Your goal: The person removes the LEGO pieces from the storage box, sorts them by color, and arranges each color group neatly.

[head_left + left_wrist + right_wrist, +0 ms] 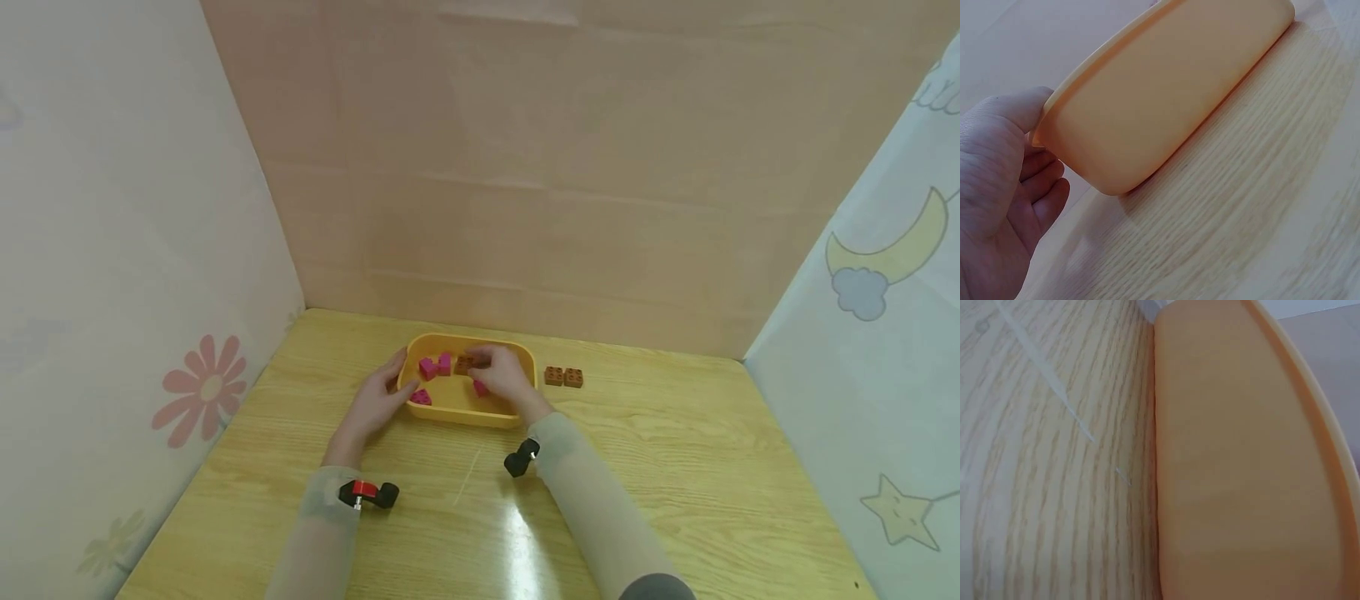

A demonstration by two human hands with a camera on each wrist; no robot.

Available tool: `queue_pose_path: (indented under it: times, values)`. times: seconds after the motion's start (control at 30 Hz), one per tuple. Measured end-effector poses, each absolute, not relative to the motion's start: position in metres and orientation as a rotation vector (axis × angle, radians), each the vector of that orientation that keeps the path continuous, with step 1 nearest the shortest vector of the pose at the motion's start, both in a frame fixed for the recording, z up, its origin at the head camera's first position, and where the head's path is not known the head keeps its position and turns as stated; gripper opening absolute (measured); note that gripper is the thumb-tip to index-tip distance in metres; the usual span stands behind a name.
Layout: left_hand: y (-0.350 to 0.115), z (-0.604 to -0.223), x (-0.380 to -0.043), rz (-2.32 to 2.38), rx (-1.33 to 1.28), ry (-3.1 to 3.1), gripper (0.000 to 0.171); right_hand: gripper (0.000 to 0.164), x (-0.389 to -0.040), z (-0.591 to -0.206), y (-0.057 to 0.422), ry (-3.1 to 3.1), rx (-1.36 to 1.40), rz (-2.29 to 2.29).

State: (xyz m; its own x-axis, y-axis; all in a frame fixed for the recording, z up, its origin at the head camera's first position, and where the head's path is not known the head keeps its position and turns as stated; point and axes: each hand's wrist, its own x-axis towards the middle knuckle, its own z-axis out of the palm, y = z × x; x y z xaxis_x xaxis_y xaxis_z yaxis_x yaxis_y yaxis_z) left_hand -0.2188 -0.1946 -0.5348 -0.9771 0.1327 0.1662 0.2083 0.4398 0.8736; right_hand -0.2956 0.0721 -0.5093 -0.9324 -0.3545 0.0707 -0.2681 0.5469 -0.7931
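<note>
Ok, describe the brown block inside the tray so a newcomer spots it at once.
On the wood-grained table sits a round-cornered yellow tray. Inside, toward its far side, lies a brown studded block beside the person's right hand. It is the only brown one visible inside; its neighbours are pink blocks.

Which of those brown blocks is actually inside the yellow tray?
The brown block near the fingertips of the right hand is inside the yellow tray. The other two brown blocks sit side by side on the table.
</note>
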Motion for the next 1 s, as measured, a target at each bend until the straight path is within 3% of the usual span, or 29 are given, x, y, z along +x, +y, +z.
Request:
queue_pose_path:
  times: [1.0]
  values:
    - [-0.1961,-0.5423,-0.2228,-1.623,-0.336,-2.571,0.072,0.037,-0.2964,-0.5079,0.0621,2.774,-0.557,-1.122]
